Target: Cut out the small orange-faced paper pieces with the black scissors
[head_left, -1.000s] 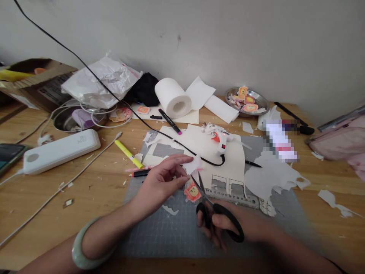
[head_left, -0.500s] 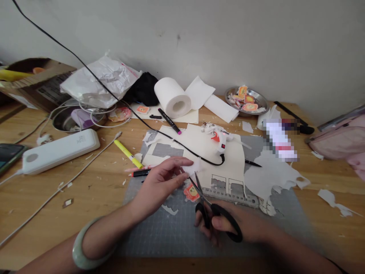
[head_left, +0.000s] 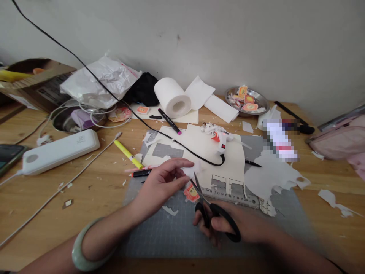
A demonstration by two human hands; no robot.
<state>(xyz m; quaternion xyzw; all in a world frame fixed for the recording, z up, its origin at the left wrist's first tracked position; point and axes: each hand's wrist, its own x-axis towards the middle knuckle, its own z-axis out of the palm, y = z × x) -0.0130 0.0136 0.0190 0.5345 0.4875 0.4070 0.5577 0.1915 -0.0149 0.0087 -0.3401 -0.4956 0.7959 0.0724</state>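
My left hand (head_left: 168, 179) pinches a small piece of white paper (head_left: 194, 169) between thumb and fingers. In my right hand (head_left: 219, 224) are black-handled scissors (head_left: 203, 201), with fingers through the loops. Their blades stand slightly apart, the tips close to my left thumb and the paper's lower edge. Just under the blades lies an orange and yellow drawn cutout (head_left: 191, 192) on the grey cutting mat (head_left: 159, 239). A metal ruler (head_left: 230, 198) lies beyond the scissors, partly beneath a cream sheet (head_left: 196, 144) with cut openings.
A white glue gun (head_left: 221, 142) with a black cord rests on the cream sheet. Behind are a paper roll (head_left: 172, 97) and a metal dish (head_left: 268, 103) of cutouts. Markers, a yellow highlighter (head_left: 128, 154) and a white power strip (head_left: 61, 151) lie left; paper scraps (head_left: 273, 175) right.
The scissors have shifted very slightly left, with the tips a little nearer the lower edge of the paper. My left hand stays almost still, holding the paper.
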